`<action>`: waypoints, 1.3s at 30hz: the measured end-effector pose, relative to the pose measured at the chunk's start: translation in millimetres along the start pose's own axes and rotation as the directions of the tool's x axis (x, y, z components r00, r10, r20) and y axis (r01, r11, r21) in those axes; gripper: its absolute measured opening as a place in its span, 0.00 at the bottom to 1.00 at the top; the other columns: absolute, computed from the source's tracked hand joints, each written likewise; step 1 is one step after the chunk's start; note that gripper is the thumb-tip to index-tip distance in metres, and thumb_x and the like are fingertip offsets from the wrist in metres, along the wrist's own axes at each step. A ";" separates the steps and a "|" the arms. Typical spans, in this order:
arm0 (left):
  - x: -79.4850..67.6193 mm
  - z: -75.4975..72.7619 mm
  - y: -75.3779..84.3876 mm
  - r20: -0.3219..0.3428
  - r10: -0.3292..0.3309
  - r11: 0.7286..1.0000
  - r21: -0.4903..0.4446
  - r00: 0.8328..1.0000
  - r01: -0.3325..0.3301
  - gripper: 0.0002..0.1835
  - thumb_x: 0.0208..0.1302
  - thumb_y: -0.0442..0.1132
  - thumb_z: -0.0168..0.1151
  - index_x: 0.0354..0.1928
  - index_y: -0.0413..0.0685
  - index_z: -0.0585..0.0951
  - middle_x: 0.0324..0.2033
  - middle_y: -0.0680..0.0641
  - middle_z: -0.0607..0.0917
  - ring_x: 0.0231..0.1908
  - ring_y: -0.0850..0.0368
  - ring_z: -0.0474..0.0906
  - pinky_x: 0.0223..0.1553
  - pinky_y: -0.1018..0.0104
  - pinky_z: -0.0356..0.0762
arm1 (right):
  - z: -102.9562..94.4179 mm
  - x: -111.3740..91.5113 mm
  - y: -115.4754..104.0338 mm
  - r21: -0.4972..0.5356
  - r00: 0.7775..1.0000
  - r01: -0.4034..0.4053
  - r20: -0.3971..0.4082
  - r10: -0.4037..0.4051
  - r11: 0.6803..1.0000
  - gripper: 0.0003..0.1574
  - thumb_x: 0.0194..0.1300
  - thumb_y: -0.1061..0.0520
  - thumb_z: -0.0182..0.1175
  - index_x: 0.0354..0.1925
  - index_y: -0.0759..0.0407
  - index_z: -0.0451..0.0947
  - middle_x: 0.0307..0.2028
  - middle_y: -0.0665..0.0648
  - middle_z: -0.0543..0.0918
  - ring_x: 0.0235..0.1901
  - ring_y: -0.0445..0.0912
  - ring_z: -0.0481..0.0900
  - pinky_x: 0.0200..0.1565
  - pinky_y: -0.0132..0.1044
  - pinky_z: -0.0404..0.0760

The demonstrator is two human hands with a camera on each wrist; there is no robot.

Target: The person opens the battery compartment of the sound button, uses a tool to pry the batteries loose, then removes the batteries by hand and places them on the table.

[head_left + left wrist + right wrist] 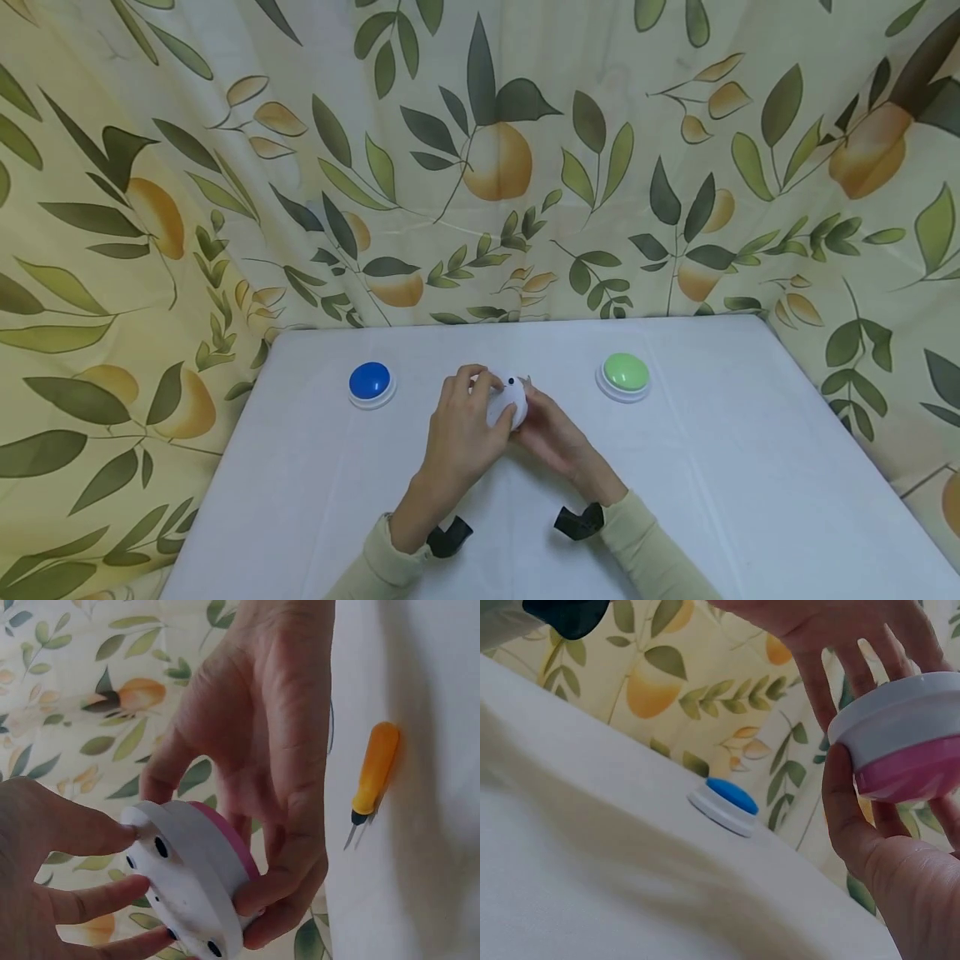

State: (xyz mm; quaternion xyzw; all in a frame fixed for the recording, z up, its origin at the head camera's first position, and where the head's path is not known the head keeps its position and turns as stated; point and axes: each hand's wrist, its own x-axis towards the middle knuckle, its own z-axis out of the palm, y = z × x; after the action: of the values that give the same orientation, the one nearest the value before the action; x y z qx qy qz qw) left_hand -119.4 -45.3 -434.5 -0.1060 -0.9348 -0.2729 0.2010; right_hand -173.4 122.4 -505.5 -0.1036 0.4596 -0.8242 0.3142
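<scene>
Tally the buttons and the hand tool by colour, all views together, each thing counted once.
Blue button: 1
Green button: 1
Pink button, held off the table: 1
Orange-handled tool: 1
Total: 4

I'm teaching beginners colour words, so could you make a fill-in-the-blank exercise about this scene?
1. The push button held by the left hand and right hand combines white with ____.
2. In the head view, the leftmost button is topped in ____.
3. There, the rightmost button is topped in ____.
4. The screwdriver lies on a ____ tablecloth.

Missing words: pink; blue; green; white.
</scene>
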 end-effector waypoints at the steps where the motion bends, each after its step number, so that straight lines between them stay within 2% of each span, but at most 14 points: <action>1: -0.7 -0.4 0.0 0.008 -0.007 1.000 0.008 1.000 0.007 0.15 0.63 0.46 0.74 0.47 0.48 0.83 0.55 0.43 0.82 0.48 0.47 0.82 0.34 0.59 0.87 | 0.1 0.9 1.4 -0.017 1.000 -0.002 -0.001 0.002 1.000 0.33 0.84 0.42 0.33 0.79 0.49 0.50 0.70 0.51 0.64 0.67 0.47 0.66 0.64 0.42 0.76; 6: -4.5 -2.4 1.1 0.045 -0.044 0.999 0.026 0.998 0.043 0.15 0.64 0.44 0.73 0.48 0.45 0.82 0.52 0.41 0.82 0.44 0.47 0.82 0.34 0.59 0.87 | 3.0 3.6 5.4 -0.047 1.000 0.005 -0.021 -0.006 0.999 0.35 0.83 0.44 0.37 0.81 0.52 0.50 0.72 0.53 0.63 0.68 0.48 0.65 0.64 0.42 0.78; 11: -7.8 -0.1 0.7 0.026 -0.029 0.999 0.045 0.999 0.028 0.15 0.64 0.41 0.72 0.48 0.42 0.82 0.46 0.41 0.83 0.40 0.48 0.83 0.35 0.59 0.88 | 7.2 4.9 8.3 -0.066 0.999 0.021 -0.047 -0.024 0.998 0.39 0.83 0.46 0.39 0.83 0.59 0.45 0.70 0.53 0.65 0.67 0.47 0.68 0.62 0.40 0.80; 13: -8.2 1.1 0.5 0.012 -0.019 0.998 0.056 1.000 0.019 0.14 0.63 0.39 0.72 0.47 0.41 0.83 0.44 0.41 0.84 0.38 0.48 0.83 0.35 0.58 0.87 | 9.2 5.0 9.2 -0.076 0.998 0.025 -0.058 -0.030 0.997 0.39 0.83 0.47 0.39 0.83 0.59 0.45 0.69 0.52 0.67 0.66 0.46 0.69 0.62 0.39 0.80; 17: -8.3 3.7 1.0 -0.015 -0.002 0.997 0.083 1.000 0.004 0.13 0.61 0.37 0.72 0.45 0.39 0.83 0.42 0.40 0.83 0.35 0.48 0.82 0.33 0.58 0.87 | 12.2 5.3 11.2 -0.076 0.996 0.031 -0.086 -0.038 0.997 0.34 0.84 0.48 0.38 0.81 0.55 0.52 0.65 0.51 0.70 0.62 0.44 0.71 0.60 0.38 0.80; 23: -8.1 6.4 2.5 -0.015 0.012 0.989 0.147 1.000 -0.009 0.15 0.60 0.35 0.71 0.46 0.35 0.83 0.43 0.38 0.84 0.33 0.47 0.83 0.31 0.59 0.88 | 13.5 6.5 13.3 -0.090 0.995 0.044 -0.089 -0.052 0.995 0.28 0.84 0.49 0.38 0.76 0.49 0.60 0.65 0.50 0.71 0.61 0.44 0.71 0.59 0.36 0.80; 39: -4.1 10.5 1.0 -0.024 0.017 0.986 0.168 1.000 -0.012 0.19 0.56 0.34 0.72 0.48 0.30 0.82 0.39 0.38 0.84 0.29 0.48 0.84 0.30 0.59 0.88 | 12.2 11.3 14.9 -0.149 0.993 0.036 -0.110 -0.053 0.988 0.33 0.85 0.49 0.40 0.80 0.55 0.53 0.69 0.50 0.67 0.63 0.45 0.70 0.59 0.37 0.80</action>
State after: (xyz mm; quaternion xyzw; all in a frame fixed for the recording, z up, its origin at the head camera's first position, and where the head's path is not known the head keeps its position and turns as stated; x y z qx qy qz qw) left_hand -118.8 -39.0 -443.9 -0.0921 -0.9511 -0.1930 0.2228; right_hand -170.3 101.4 -512.3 -0.0896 0.5338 -0.7994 0.2606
